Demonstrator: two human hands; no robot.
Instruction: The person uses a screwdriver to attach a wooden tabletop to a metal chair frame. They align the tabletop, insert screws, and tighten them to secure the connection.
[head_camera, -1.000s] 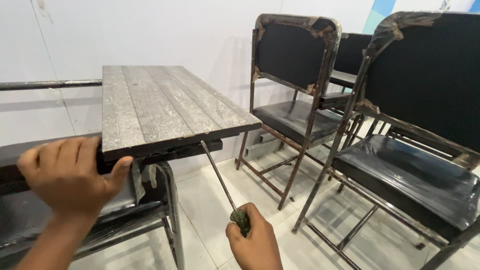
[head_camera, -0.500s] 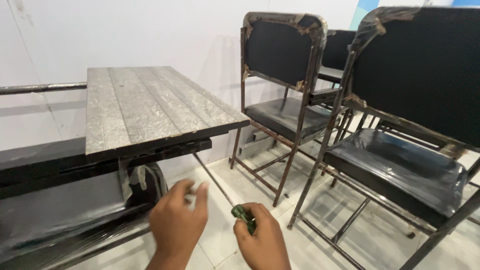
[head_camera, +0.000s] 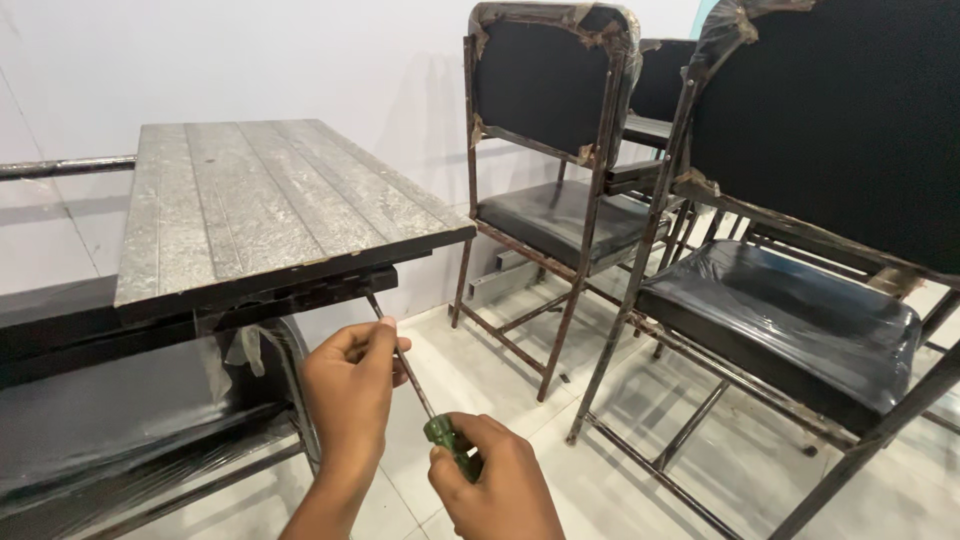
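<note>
1. My right hand (head_camera: 500, 480) grips the green-handled long steel screwdriver (head_camera: 440, 440) at six o'clock.
2. My left hand (head_camera: 350, 385) pinches its shaft, steadying the tip under the grey wooden slatted desktop (head_camera: 270, 205) at eleven o'clock.
3. I judge that seating and turning call for steady alignment.

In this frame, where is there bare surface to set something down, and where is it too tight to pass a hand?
The grey slatted tabletop is bare. The seat of the far chair and of the near chair hold nothing. White floor tiles between table and chairs lie open. Crowded: under the tabletop's front edge, where the left hand steadies the screwdriver, the right hand on its green handle.
</note>
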